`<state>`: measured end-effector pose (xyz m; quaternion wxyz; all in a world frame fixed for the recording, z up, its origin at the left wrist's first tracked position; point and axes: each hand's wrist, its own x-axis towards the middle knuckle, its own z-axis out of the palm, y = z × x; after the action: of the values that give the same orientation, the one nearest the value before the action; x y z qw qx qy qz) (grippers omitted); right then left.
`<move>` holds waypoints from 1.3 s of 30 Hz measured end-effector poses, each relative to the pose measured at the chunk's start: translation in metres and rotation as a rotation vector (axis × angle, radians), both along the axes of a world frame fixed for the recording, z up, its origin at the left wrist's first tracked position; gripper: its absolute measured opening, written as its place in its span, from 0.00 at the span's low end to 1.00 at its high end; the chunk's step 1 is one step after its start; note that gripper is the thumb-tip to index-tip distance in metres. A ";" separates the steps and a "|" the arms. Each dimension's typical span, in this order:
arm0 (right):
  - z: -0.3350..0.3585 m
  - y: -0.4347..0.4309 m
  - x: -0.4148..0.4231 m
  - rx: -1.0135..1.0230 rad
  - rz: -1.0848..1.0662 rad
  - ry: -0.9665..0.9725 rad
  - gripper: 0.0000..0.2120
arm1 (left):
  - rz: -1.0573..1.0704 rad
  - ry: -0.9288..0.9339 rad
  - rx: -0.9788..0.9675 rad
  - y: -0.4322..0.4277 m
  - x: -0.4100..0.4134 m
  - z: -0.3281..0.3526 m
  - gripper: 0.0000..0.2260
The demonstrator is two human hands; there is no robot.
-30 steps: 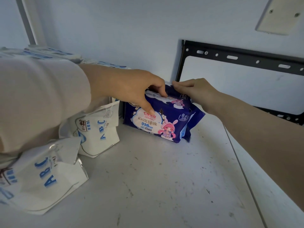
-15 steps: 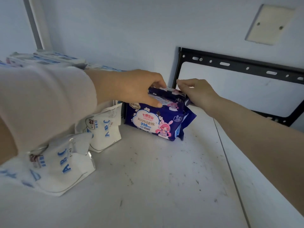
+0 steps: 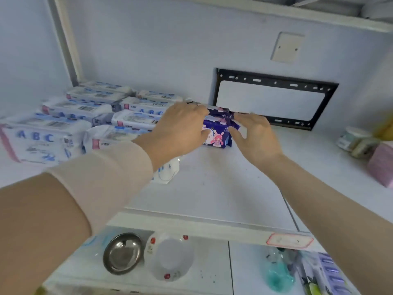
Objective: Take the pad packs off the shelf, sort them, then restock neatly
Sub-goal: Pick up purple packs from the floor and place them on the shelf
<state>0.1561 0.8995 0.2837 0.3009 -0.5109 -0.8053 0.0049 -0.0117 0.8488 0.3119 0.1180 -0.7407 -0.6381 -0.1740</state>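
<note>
A dark blue pad pack (image 3: pixel 218 133) with a pink cartoon girl stands upright on the white shelf (image 3: pixel 212 188), near the back wall. My left hand (image 3: pixel 180 128) grips its left end and top. My right hand (image 3: pixel 253 135) holds its right end, fingers curled over the top edge. Several white ABC pad packs (image 3: pixel 89 118) stand in rows on the shelf's left half. One white pack (image 3: pixel 168 171) sits partly hidden under my left wrist.
A black metal bracket (image 3: pixel 274 99) hangs on the wall behind the blue pack. Jars and a pink stack (image 3: pixel 380 162) stand at the shelf's right. On the shelf below are a steel bowl (image 3: pixel 122 253), a white bowl (image 3: pixel 168 256) and a teal bottle (image 3: pixel 278 271).
The camera has pulled back and risen, now showing the shelf's front edge and the shelf below. Both hands stay on the blue pack, which now stands more upright.
</note>
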 end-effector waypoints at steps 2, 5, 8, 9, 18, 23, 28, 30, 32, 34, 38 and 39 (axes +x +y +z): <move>0.001 -0.032 0.003 0.018 -0.023 -0.032 0.20 | 0.006 -0.056 -0.026 -0.030 0.001 0.001 0.19; 0.000 -0.075 0.008 0.049 -0.026 -0.032 0.20 | -0.001 -0.064 -0.045 -0.072 0.006 -0.003 0.20; -0.009 -0.114 0.012 0.065 -0.009 0.007 0.20 | 0.018 -0.080 -0.041 -0.111 0.012 -0.011 0.21; -0.015 -0.127 0.014 0.060 0.003 0.017 0.20 | 0.033 -0.099 -0.045 -0.124 0.015 -0.016 0.21; -0.099 -0.237 0.036 -0.012 0.041 0.049 0.22 | 0.109 -0.133 -0.160 -0.228 0.032 -0.095 0.22; -0.151 -0.297 0.034 -0.104 0.038 -0.005 0.21 | 0.105 -0.144 -0.292 -0.282 0.027 -0.144 0.21; -0.209 -0.359 0.018 -0.185 0.061 -0.068 0.19 | 0.090 -0.159 -0.401 -0.337 0.007 -0.197 0.21; -0.233 -0.380 0.010 -0.225 0.064 -0.085 0.18 | 0.088 -0.165 -0.445 -0.357 -0.003 -0.217 0.21; -0.255 -0.396 0.000 -0.288 0.058 -0.081 0.17 | 0.076 -0.157 -0.475 -0.371 -0.013 -0.240 0.20; -0.277 -0.408 -0.009 -0.396 0.042 -0.063 0.18 | 0.086 -0.174 -0.505 -0.382 -0.020 -0.265 0.19; -0.319 -0.419 -0.015 -0.516 0.029 -0.082 0.19 | 0.109 -0.173 -0.662 -0.392 -0.025 -0.314 0.21; -0.330 -0.419 -0.014 -0.552 0.027 -0.096 0.20 | 0.116 -0.173 -0.706 -0.393 -0.025 -0.328 0.21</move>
<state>0.1417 0.4809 -0.0462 0.1115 -0.5622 -0.7937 0.2039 -0.0368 0.4554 -0.0162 -0.1895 -0.6810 -0.7074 0.0019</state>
